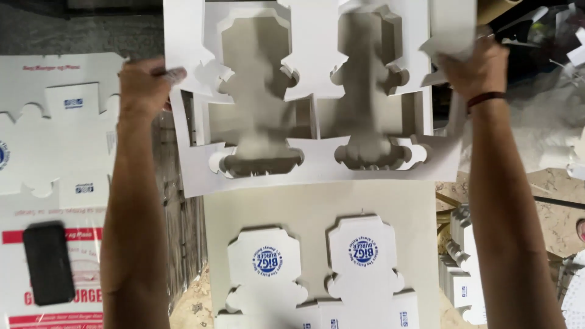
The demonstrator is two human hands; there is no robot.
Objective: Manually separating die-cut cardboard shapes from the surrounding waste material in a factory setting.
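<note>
My left hand (143, 82) and my right hand (474, 64) each grip a side edge of a large white cardboard sheet (317, 167), lifted up in front of me. Two box-shaped holes are cut through this sheet. Below it, two white die-cut box blanks (268, 265) (364, 259) with round blue prints lie side by side on a flat grey-white stack of sheets (317, 204). A dark band circles my right wrist (485, 97).
Printed white box sheets (55, 134) lie at the left, with a black rectangular block (47, 262) on top of them. Stacked cut blanks (460, 256) stand at the right over a marbled floor. White offcuts (548, 122) pile up at the upper right.
</note>
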